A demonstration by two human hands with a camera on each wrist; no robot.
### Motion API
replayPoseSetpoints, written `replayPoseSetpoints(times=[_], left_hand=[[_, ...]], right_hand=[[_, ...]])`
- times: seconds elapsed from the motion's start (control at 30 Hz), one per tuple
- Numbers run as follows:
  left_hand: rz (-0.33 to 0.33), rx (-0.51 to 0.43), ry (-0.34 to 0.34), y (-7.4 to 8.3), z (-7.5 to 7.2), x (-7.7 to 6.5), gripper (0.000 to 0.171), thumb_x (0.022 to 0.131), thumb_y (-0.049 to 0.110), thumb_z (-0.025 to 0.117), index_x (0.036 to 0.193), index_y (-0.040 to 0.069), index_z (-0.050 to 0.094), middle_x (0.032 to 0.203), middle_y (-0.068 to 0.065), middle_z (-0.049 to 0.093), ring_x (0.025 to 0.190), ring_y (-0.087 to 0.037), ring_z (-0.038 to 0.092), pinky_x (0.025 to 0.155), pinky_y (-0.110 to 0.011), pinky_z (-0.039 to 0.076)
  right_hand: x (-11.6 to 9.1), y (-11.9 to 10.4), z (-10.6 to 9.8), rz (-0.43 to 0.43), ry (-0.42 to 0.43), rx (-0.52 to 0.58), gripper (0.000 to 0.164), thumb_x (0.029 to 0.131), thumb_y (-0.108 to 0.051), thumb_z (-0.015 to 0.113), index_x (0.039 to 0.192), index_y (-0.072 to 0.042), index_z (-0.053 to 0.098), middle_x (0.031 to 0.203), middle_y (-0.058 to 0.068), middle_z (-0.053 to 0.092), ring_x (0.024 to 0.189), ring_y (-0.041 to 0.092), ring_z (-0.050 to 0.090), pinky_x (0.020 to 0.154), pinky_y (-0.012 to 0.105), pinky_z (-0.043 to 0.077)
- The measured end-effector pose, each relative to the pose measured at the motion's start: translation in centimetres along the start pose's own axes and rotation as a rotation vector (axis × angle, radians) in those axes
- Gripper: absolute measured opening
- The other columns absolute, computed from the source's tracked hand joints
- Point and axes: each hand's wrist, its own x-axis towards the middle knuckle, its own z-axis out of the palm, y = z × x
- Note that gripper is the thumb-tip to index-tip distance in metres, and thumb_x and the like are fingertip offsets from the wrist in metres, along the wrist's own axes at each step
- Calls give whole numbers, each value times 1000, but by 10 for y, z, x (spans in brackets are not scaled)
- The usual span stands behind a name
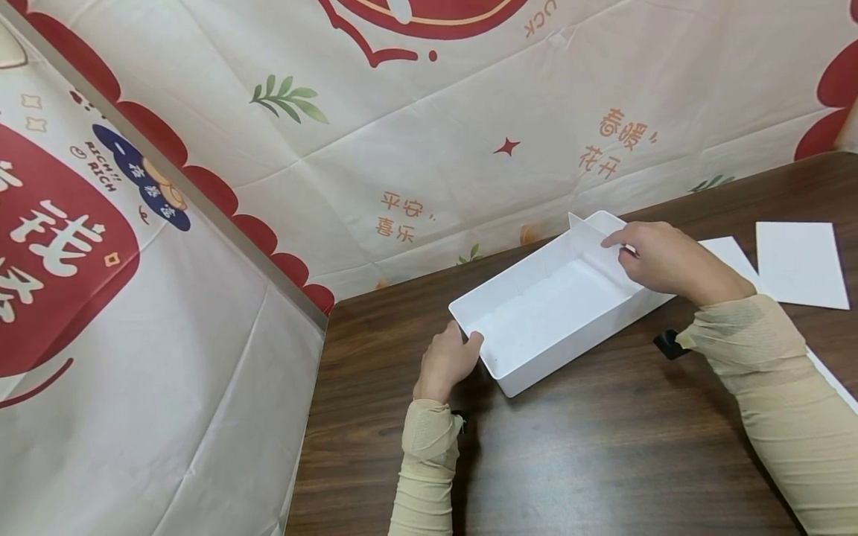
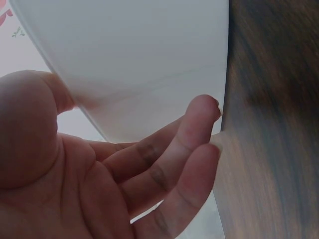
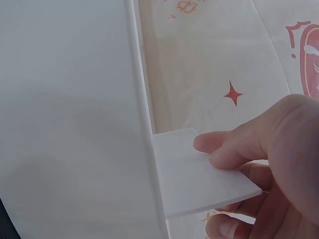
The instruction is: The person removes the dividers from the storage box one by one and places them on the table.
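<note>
A white rectangular box (image 1: 576,344), open at the top, lies slantwise on the wooden table. My left hand (image 1: 447,362) holds its near-left end, the thumb over the rim and the other fingers along the outside wall. In the left wrist view, the fingertips reach the lower edge of the box (image 2: 149,50). My right hand (image 1: 660,257) pinches a thin white divider panel (image 1: 588,249) at the box's right part. One corner of the panel stands above the back rim. In the right wrist view, thumb and fingers grip the panel (image 3: 194,174) beside the box wall (image 3: 75,124).
A loose white panel (image 1: 801,264) lies at the right of the wooden table (image 1: 570,469). Another white panel (image 1: 731,254) shows partly behind my right wrist, and a white edge (image 1: 831,378) beside the forearm. Printed cloth (image 1: 436,141) hangs behind and at the left.
</note>
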Motion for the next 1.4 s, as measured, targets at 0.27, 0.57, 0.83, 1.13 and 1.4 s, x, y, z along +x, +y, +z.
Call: replayPoseSetpoints(times=[0.27, 0.57, 0.83, 1.13, 1.4], left_hand=[[-5, -3, -4, 0, 0, 0, 55, 92, 37, 44, 130, -3, 49, 101, -17, 66, 73, -26, 54, 64, -41, 45], [2, 1, -3, -1, 0, 1, 56, 92, 37, 43, 129, -3, 49, 94, -14, 65, 72, -26, 54, 63, -40, 44], [-6, 3, -8, -1, 1, 1, 57, 92, 38, 43, 131, -3, 48, 106, -19, 65, 74, -26, 54, 67, -42, 45], [-19, -1, -11, 0, 1, 1, 58, 92, 38, 43, 132, -4, 47, 109, -20, 65, 75, -27, 54, 67, -43, 46], [-17, 8, -7, 0, 1, 1, 58, 91, 38, 43, 132, -3, 47, 111, -20, 65, 76, -27, 54, 70, -45, 47]], right_hand=[[-1, -2, -2, 7, 4, 3, 34, 87, 4, 48, 118, 8, 61, 125, 39, 51, 60, 25, 47, 49, 35, 42], [-1, -2, -3, 11, 7, 8, 34, 87, 3, 48, 118, 8, 62, 125, 39, 51, 59, 24, 46, 49, 35, 42], [-2, -2, -4, 4, 3, 5, 34, 87, 3, 48, 118, 7, 61, 124, 38, 52, 58, 24, 44, 48, 35, 41], [-2, -3, -4, -4, 13, -11, 34, 87, 2, 48, 118, 6, 62, 123, 37, 53, 68, 28, 49, 52, 37, 42], [-2, -3, -4, -1, 16, -6, 34, 87, 2, 49, 118, 6, 62, 124, 37, 52, 70, 29, 51, 54, 38, 44]])
